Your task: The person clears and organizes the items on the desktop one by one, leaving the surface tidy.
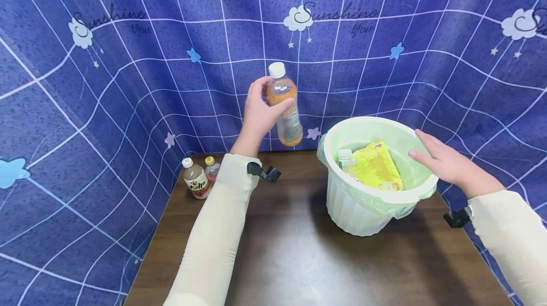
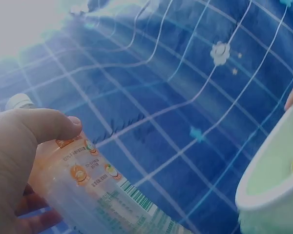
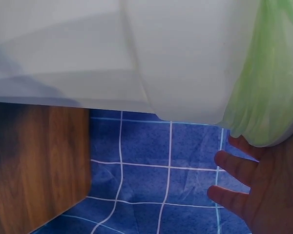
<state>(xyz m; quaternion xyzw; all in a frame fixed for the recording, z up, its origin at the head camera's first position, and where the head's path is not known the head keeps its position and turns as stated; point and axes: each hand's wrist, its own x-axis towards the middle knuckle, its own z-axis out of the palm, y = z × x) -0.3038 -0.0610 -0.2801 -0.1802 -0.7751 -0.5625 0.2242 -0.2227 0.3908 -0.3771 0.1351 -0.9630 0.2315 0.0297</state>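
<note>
My left hand (image 1: 262, 111) grips a clear plastic drink bottle (image 1: 290, 123) with a white cap and orange liquid, raised above the table and slightly tilted. In the left wrist view, the thumb lies across the bottle's printed label (image 2: 95, 178). My right hand (image 1: 448, 166) is at the right rim of a white bin (image 1: 354, 211), its fingers extended and apart. The right wrist view shows these fingers beside the green bag liner (image 3: 273, 83); whether they press on it I cannot tell. Inside the bin lie a yellow packet (image 1: 378, 166) and a white-capped bottle (image 1: 344, 157).
At the table's back left stand a brown drink bottle (image 1: 196, 180) with a white cap and a smaller bottle (image 1: 211, 168) with a yellow cap. The dark wooden table (image 1: 299, 253) is bordered by a blue grid-patterned curtain (image 1: 213, 6).
</note>
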